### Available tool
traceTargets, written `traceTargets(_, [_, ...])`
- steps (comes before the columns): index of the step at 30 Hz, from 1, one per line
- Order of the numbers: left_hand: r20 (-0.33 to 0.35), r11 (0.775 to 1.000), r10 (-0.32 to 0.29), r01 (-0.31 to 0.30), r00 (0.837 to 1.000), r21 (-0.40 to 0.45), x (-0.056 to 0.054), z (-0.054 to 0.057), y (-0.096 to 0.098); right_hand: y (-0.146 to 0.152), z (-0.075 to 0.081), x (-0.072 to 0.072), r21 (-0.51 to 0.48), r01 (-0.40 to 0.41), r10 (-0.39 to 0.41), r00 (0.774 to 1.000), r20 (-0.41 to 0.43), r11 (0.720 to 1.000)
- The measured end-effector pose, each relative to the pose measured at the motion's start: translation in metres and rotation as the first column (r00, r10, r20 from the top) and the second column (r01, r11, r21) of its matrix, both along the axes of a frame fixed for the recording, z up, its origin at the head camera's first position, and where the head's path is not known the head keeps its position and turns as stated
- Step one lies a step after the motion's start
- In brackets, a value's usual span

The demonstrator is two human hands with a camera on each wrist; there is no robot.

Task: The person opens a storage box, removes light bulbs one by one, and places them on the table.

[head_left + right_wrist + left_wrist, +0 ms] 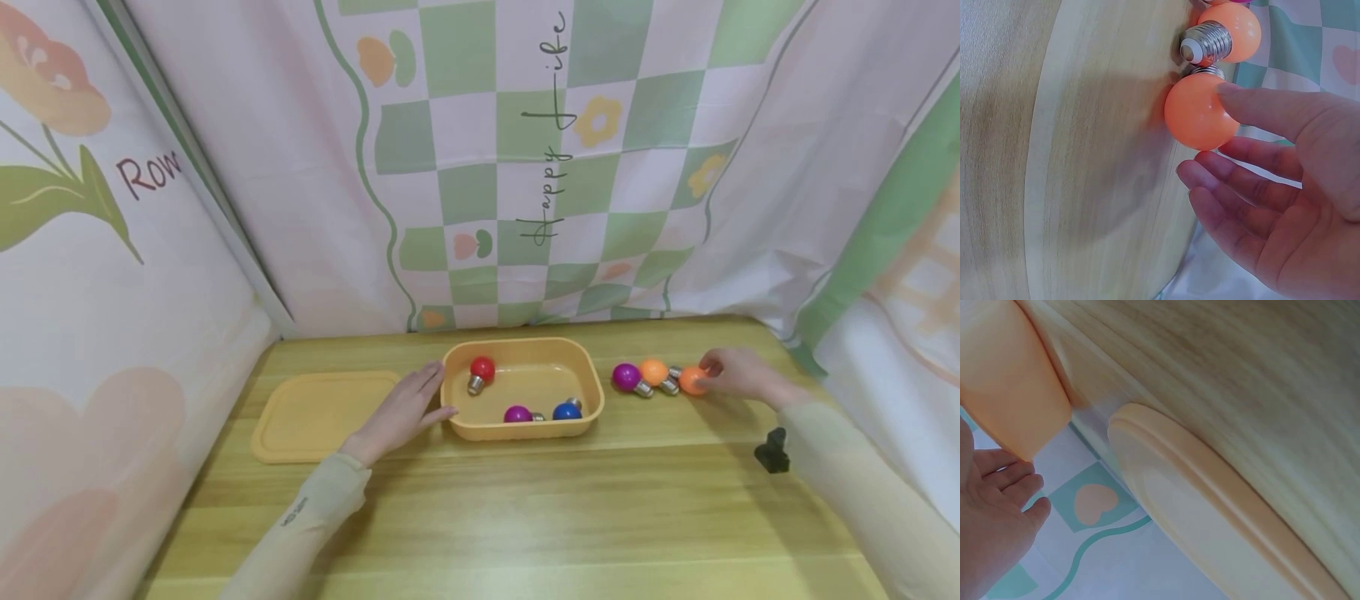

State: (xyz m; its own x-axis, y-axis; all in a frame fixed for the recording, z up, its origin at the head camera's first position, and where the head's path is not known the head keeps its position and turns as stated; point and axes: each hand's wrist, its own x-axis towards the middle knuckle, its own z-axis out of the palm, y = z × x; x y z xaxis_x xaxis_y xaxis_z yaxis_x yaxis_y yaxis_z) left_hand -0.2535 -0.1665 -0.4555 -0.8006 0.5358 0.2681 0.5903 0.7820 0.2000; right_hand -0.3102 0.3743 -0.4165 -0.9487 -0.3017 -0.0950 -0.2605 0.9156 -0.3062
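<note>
Beige sleeves point(292, 525) are closest to the camera, one coming in from each lower corner over a wood-grain table point(525, 533). Next up, by the right sleeve, sits a small black object point(774, 452); can't make out what it is, tbh.

A bit further back on the left there's a flat yellow lid point(315, 417) lying on the table, with the left hand point(397, 414) just past its right side. That hand is pretty relaxed, fingers stretched out and thumb spread away from them, resting against the left end of a yellow box point(517, 432). Nothing's gripped there.

Inside the box, a magenta bulb point(517, 414) and a blue bulb point(567, 412) lie along the near wall, and a red bulb point(482, 369) is further back in the left part, metal base pointing toward the near side.

Right of the box, the right hand point(738, 373) has thumb and index finger narrowed around an orange bulb point(692, 381), other fingers loosely bent below. Can't tell if it's off the table at all. Its base is right up by a second orange bulb point(653, 372), and beyond that, nearest the box, is a purple bulb point(626, 377).

Behind everything hangs a green-and-white checked curtain point(465, 196) with "Happy Life" written on it.
</note>
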Motion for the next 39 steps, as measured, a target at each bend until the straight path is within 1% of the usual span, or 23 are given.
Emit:
traceTargets(14, [-0.003, 1.000, -0.007, 0.007, 1.000, -0.001, -0.0014, -0.0011, -0.0003, -0.0002, 0.0037, 0.0011, 0.010, -0.004, 0.004, 1.000, -0.004, 1.000])
traceTargets(27, [-0.007, 1.000, -0.013, 0.013, 1.000, 0.007, -0.0012, -0.0003, 0.0003, -0.0010, -0.0020, -0.0022, 0.006, 0.014, -0.014, 1.000, -0.001, 1.000])
traceTargets(39, [-0.001, 1.000, 0.000, 0.000, 1.000, 0.001, -0.0009, -0.0004, -0.0004, -0.0024, -0.0007, -0.0001, 0.000, 0.007, -0.007, 1.000, 0.011, 1.000])
